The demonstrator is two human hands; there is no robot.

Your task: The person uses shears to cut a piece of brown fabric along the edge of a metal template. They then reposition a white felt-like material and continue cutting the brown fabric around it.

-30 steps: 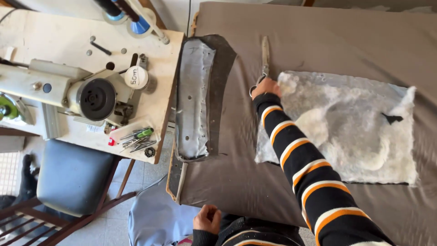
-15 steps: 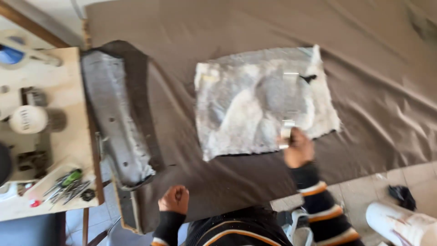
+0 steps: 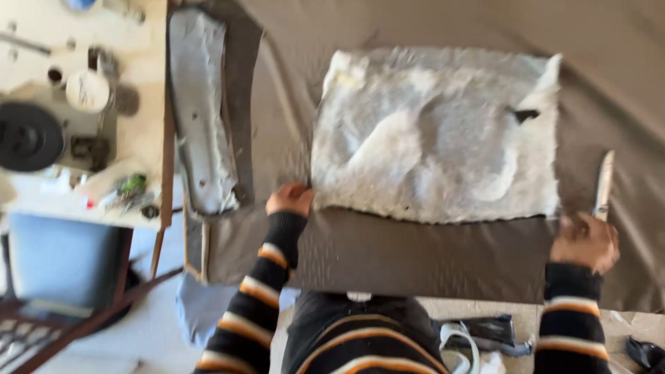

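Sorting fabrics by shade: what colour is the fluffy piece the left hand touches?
Greyish white fluffy piece, clearest in the head view.

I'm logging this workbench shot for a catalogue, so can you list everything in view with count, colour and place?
Fleecy sheet: one, white-grey, flat on the brown cloth, centre.
Brown cloth: one, covers the table.
Scissors: one pair, metal, right of the sheet, in the right hand.
Grey padded piece: one, on a dark panel, left of the sheet.
Sewing machine: one, pale with a black wheel, far left on a wooden table.
Blue chair: one, lower left.
Left hand: at the sheet's lower left corner.
Right hand: grips the scissors' handle.
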